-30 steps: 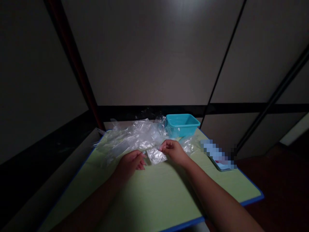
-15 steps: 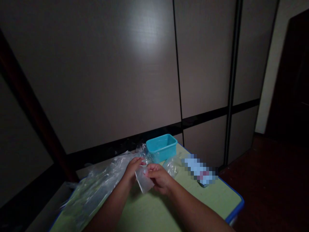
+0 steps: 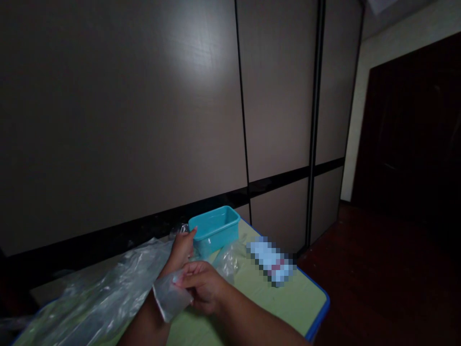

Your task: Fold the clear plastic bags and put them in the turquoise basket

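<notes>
My right hand (image 3: 205, 286) pinches a small translucent plastic piece (image 3: 172, 295) between thumb and fingers, holding it over my left forearm. Beyond it, my left hand (image 3: 183, 247) reaches to the near left side of a turquoise rectangular bin (image 3: 219, 238), its thumb raised by the rim. What the left fingers hold, if anything, is hidden. Crumpled clear plastic (image 3: 115, 288) spreads over the table's left side, and another clear plastic bag (image 3: 229, 262) lies just in front of the bin.
The light green table (image 3: 288, 302) has a blue edge. A blurred-out pale object (image 3: 272, 259) lies on its right part. Behind the table stands a large panelled cabinet (image 3: 144, 120). A dark door (image 3: 414, 144) is at the right.
My left hand has left the plastic piece and moved forward to the bin. My right hand keeps the piece, now further left over my left forearm. The view has turned right.
</notes>
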`<control>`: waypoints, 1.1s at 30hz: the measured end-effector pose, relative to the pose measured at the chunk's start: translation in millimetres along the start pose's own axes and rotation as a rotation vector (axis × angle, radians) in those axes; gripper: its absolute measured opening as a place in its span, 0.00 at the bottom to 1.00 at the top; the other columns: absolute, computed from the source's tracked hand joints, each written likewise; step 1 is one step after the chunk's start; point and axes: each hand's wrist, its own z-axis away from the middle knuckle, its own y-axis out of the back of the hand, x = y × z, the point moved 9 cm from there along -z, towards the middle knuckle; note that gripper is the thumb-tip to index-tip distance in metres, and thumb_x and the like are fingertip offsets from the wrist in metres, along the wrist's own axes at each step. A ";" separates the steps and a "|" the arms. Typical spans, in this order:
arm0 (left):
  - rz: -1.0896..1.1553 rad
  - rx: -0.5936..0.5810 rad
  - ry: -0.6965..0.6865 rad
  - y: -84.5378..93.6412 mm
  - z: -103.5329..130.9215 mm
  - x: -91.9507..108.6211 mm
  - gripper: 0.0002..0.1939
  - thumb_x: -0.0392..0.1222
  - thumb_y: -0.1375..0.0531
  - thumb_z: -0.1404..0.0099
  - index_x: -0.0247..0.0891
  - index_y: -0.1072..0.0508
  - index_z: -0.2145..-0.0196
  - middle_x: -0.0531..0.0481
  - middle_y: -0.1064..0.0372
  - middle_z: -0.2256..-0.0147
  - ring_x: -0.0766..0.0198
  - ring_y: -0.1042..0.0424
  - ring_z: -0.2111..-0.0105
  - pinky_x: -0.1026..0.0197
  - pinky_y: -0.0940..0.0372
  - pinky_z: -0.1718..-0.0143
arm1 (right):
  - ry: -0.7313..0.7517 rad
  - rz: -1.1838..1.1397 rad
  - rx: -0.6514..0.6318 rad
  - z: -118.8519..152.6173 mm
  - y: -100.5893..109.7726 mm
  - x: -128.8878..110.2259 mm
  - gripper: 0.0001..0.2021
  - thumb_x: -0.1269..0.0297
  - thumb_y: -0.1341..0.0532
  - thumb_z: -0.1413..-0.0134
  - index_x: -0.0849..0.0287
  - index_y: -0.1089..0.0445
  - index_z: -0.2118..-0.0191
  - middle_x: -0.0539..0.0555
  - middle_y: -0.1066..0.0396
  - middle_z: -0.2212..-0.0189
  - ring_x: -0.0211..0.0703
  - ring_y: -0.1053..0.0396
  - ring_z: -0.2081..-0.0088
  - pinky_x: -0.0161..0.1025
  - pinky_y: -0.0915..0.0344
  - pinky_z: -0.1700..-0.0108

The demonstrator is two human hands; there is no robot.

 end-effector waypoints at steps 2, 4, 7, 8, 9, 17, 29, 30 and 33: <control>-0.025 -0.012 0.002 -1.2 -0.8 -2.2 0.13 0.50 0.42 0.46 0.36 0.34 0.70 0.58 0.42 0.85 0.65 0.38 0.84 0.65 0.45 0.84 | 0.006 0.010 0.004 -0.4 1.9 -0.8 0.16 0.66 0.28 0.81 0.64 0.35 0.81 0.48 0.33 0.84 0.32 0.38 0.83 0.30 0.45 0.78; -0.054 -0.015 0.001 -2.2 -1.2 -4.3 0.13 0.48 0.42 0.46 0.36 0.33 0.68 0.56 0.40 0.83 0.64 0.36 0.83 0.65 0.43 0.82 | 0.012 0.012 0.004 0.0 2.1 -2.7 0.16 0.65 0.28 0.80 0.64 0.34 0.81 0.48 0.33 0.84 0.31 0.38 0.82 0.30 0.44 0.78; -0.092 0.004 -0.014 -2.4 0.8 -6.1 0.14 0.46 0.42 0.45 0.35 0.33 0.62 0.54 0.35 0.80 0.63 0.33 0.80 0.64 0.40 0.78 | 0.017 0.007 0.006 1.1 1.7 -6.3 0.16 0.65 0.28 0.81 0.64 0.34 0.82 0.47 0.33 0.84 0.31 0.39 0.83 0.29 0.45 0.79; -0.105 0.013 -0.019 -2.4 2.5 -6.4 0.15 0.45 0.42 0.44 0.35 0.34 0.61 0.53 0.35 0.79 0.63 0.32 0.79 0.64 0.39 0.77 | 0.017 0.009 0.006 1.4 1.8 -7.3 0.16 0.65 0.28 0.82 0.64 0.34 0.82 0.47 0.33 0.85 0.30 0.39 0.84 0.29 0.45 0.80; -0.117 0.024 -0.026 -2.3 4.8 -6.4 0.16 0.44 0.42 0.44 0.34 0.35 0.59 0.53 0.34 0.78 0.63 0.32 0.78 0.63 0.39 0.76 | 0.019 0.013 0.006 1.5 2.0 -8.2 0.16 0.65 0.28 0.82 0.64 0.34 0.82 0.47 0.34 0.85 0.30 0.40 0.84 0.29 0.46 0.80; -0.153 0.142 -0.147 2.0 38.3 0.6 0.17 0.43 0.43 0.43 0.39 0.39 0.56 0.54 0.35 0.75 0.62 0.31 0.74 0.65 0.39 0.75 | 0.031 0.053 -0.014 1.2 8.6 -11.0 0.16 0.65 0.29 0.78 0.63 0.35 0.81 0.46 0.36 0.86 0.31 0.41 0.85 0.29 0.48 0.82; -0.173 0.171 -0.171 -13.8 43.0 -8.0 0.21 0.45 0.49 0.37 0.32 0.48 0.49 0.50 0.34 0.68 0.63 0.32 0.67 0.66 0.39 0.71 | 0.101 0.081 0.006 3.4 16.1 -36.7 0.14 0.66 0.30 0.74 0.63 0.35 0.79 0.46 0.35 0.84 0.30 0.42 0.83 0.29 0.49 0.81; -0.180 0.153 -0.163 -14.8 43.5 -6.9 0.21 0.45 0.51 0.35 0.31 0.49 0.48 0.50 0.34 0.68 0.63 0.32 0.67 0.66 0.40 0.71 | 0.119 0.083 0.023 3.1 18.6 -39.6 0.13 0.66 0.30 0.74 0.63 0.35 0.79 0.46 0.35 0.84 0.30 0.42 0.83 0.29 0.48 0.80; -0.205 0.018 -0.142 -19.3 43.2 -4.4 0.23 0.45 0.55 0.34 0.28 0.52 0.46 0.50 0.34 0.70 0.61 0.32 0.68 0.64 0.42 0.72 | 0.165 0.121 0.073 1.9 26.9 -47.5 0.14 0.65 0.31 0.75 0.62 0.37 0.80 0.45 0.36 0.84 0.30 0.42 0.83 0.29 0.47 0.80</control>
